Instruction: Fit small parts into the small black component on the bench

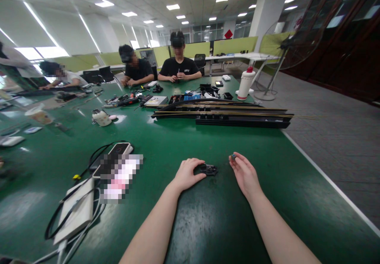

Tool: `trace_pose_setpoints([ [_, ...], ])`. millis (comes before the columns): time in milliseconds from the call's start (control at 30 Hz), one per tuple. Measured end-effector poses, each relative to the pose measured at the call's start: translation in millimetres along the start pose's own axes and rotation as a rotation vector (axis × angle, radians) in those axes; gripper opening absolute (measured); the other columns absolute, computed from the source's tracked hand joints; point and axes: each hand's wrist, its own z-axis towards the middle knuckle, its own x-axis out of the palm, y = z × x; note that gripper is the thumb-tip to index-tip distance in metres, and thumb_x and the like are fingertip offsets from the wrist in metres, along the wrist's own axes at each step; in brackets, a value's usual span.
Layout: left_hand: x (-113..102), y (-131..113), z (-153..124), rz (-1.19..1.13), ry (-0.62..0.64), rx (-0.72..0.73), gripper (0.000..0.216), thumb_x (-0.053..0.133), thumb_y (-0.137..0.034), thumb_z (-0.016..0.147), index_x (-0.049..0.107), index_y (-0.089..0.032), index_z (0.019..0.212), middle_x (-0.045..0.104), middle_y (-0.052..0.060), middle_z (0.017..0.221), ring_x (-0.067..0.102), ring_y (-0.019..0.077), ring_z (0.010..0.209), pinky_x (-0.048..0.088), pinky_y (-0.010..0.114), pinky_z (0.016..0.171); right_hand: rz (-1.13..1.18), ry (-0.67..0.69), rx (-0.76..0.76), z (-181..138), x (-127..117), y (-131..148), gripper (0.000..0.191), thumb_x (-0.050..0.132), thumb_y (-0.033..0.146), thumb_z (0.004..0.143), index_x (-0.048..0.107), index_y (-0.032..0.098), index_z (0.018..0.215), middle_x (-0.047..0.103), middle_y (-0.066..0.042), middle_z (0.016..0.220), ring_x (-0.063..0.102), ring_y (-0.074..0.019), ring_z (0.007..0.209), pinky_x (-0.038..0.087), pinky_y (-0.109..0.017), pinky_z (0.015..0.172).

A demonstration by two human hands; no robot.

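Note:
My left hand rests on the green table with its fingers curled around the left end of a small black part. My right hand hovers just right of that part, its fingertips pinched on a tiny grey piece. Both forearms reach in from the bottom edge. The black part lies flat on the table between the two hands.
Long black rails with thin brass rods lie across the table ahead. A white bottle with a red cap stands at the far right. A white tablet with black cables lies at the left. Several people sit at the far end. The table's right edge borders the floor.

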Motion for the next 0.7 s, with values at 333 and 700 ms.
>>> trace_pose_setpoints([
  [333, -0.9, -1.0, 0.9, -0.014, -0.002, -0.002, 0.045, 0.071, -0.031, 0.075, 0.057, -0.025, 0.117, 0.064, 0.002, 0.113, 0.054, 0.0229, 0.106, 0.038, 0.036, 0.092, 0.062, -0.018, 0.032, -0.7, -0.2, 1.5, 0.026, 0.072, 0.037, 0.065, 0.066, 0.025, 0.088, 0.070, -0.002, 0.085, 0.066, -0.0216, 0.092, 0.052, -0.039, 0.086],
  [700, -1.9, -2.6, 0.6, -0.004, 0.010, -0.001, 0.042, 0.070, -0.032, 0.076, 0.058, -0.026, 0.115, 0.063, 0.001, 0.113, 0.054, 0.0226, 0.106, 0.038, 0.036, 0.092, -0.021, 0.008, -0.002, -0.8, -1.1, -3.1, 0.032, 0.074, 0.038, 0.063, 0.065, 0.025, 0.091, 0.070, -0.002, 0.090, 0.065, -0.0215, 0.094, 0.051, -0.038, 0.087],
])
